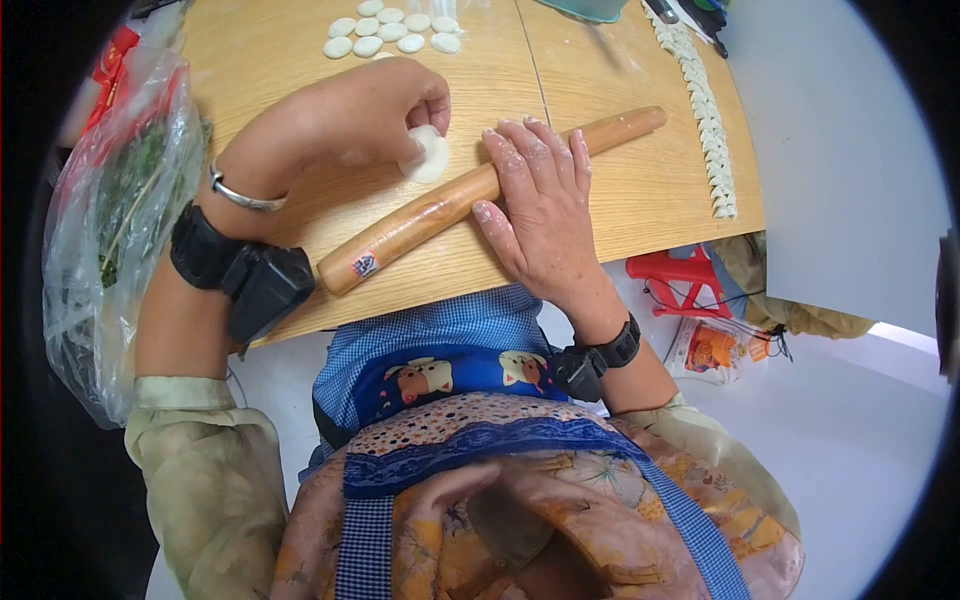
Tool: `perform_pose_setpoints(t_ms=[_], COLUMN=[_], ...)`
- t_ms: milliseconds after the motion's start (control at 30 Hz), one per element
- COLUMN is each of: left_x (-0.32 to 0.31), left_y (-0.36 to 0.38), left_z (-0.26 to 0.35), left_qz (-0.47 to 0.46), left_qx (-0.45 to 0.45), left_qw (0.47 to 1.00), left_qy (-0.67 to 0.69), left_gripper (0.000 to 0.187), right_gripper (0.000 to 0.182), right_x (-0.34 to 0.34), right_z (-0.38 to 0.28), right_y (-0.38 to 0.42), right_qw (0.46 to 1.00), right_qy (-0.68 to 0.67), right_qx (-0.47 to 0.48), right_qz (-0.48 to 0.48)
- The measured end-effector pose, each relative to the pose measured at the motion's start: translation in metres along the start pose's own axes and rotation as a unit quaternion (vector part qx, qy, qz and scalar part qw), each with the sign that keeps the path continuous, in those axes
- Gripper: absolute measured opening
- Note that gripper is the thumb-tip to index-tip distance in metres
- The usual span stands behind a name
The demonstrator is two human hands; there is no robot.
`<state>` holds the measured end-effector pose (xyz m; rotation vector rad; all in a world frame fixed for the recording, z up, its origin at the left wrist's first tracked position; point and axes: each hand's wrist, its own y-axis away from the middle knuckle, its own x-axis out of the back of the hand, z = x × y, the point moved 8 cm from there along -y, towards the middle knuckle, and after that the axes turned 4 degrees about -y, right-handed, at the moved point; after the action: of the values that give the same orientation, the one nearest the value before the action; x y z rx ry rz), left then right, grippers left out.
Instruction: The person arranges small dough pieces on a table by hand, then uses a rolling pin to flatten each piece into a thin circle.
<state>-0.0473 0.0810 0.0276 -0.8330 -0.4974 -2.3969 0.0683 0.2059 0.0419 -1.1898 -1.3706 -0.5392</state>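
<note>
My left hand point(377, 108) is closed in a pinch on the edge of a thin round dough wrapper point(430, 158), just above the wooden table. Across the near part of the table lies a wooden rolling pin point(415, 214), slanting up to the right, with a small sticker near its left end. My flour-dusted right hand point(545, 205) rests palm down on the pin, its fingers stretched out. Beyond my left hand, several flattened dough rounds point(390, 27) lie on the table point(480, 85).
A long row of small folded dough pieces point(708, 125) runs along the table's right side. At the far edge sits part of a greenish container point(590, 8). A plastic bag of greens point(130, 205) hangs at the left. A red stool point(680, 277) stands below the table.
</note>
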Motion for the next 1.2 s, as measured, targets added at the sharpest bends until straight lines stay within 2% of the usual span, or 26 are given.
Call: perform_pose_setpoints(t_ms=[167,233,333,567,633,767,833,1000,1200], left_x=[-0.011,-0.006,0.003,0.003,0.010,0.009,0.005,0.003,0.003], left_y=[0.001,0.002,0.004,0.001,0.003,0.002,0.000,0.001,0.001], left_z=[0.011,0.010,0.005,-0.002,0.001,0.000,0.000,-0.002,-0.003], left_qz=[-0.043,0.006,0.031,0.011,0.069,0.044,0.014,0.014,-0.003], left_qx=[-0.034,-0.036,-0.029,-0.044,-0.069,-0.045,-0.047,-0.023,0.004], left_qw=[0.998,0.999,0.999,0.999,0.995,0.997,0.999,1.000,1.000], left_qy=[-0.003,0.006,-0.005,0.003,-0.036,-0.035,0.001,-0.007,0.005], left_gripper=[0.029,0.025,0.022,0.020,0.018,0.017,0.015,0.014,0.015], right_gripper=[0.060,0.060,0.056,0.049,0.050,0.051,0.055,0.061,0.061], right_x=[0.002,0.003,0.002,-0.017,-0.021,-0.012,-0.004,0.006,0.004], right_z=[-0.001,-0.002,-0.002,0.008,0.009,0.007,0.005,0.001,0.002], right_y=[-0.006,-0.014,-0.025,-0.069,-0.076,-0.060,-0.038,0.004,-0.010], right_qw=[1.000,0.999,0.999,0.998,0.998,0.998,0.999,0.999,0.999], right_qy=[0.004,0.010,0.013,-0.006,0.025,0.016,-0.013,-0.009,-0.007], right_qx=[0.021,0.032,0.042,0.047,0.051,0.047,0.037,0.013,0.024], right_qz=[0.014,0.011,0.023,0.027,0.029,0.026,-0.012,-0.042,-0.024])
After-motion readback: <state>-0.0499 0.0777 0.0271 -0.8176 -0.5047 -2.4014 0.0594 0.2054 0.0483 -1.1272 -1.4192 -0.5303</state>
